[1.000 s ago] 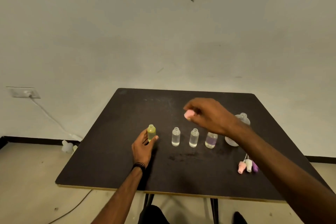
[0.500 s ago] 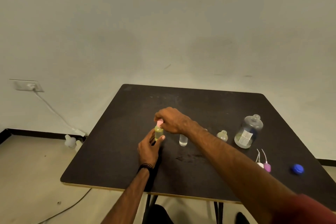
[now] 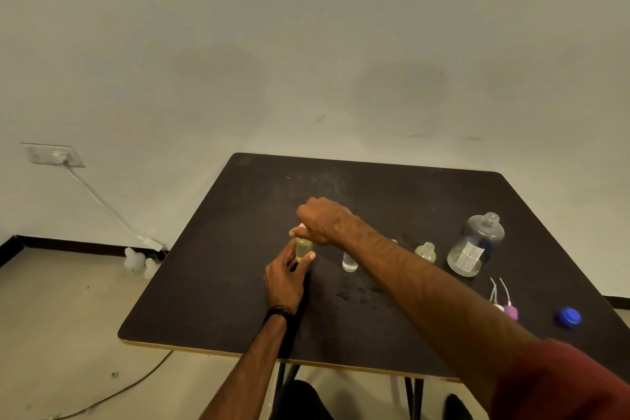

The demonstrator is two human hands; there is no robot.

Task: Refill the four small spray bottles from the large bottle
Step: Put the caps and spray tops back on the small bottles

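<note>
Centrally, in the head view, a dark square table point(image 3: 218, 290) stands against a pale wall, its near edge trimmed in light wood and its far corners rounded. Left hand point(image 3: 284, 278): fingers and thumb curled round the lower body of the yellow spray bottle point(image 3: 303, 248), which stands upright on the tabletop, left of centre and well in from every edge. Right hand point(image 3: 322, 220): reaching across from the right, fingertips bunched together on a pink spray cap point(image 3: 301, 225) at the bottle's neck; whether the cap is seated cannot be told. Just right of this pair stands a clear small bottle point(image 3: 349, 262), uncapped; a further small bottle point(image 3: 426, 252) stands beyond the right forearm, and another neck shows only as a sliver behind the arm. Large bottle point(image 3: 476, 245): upright, uncapped, labelled, a shallow layer of liquid at its base, near the table's right side. Loose spray caps point(image 3: 508, 310), with thin dip tubes, lie toward the near right, and a blue cap point(image 3: 568, 316) lies close to the right edge. Bare tabletop extends along the left side and the far half. On the floor at left, a white cable point(image 3: 99, 198) runs from a wall socket point(image 3: 54, 155) to pale bottles point(image 3: 136, 261) by the skirting.
</note>
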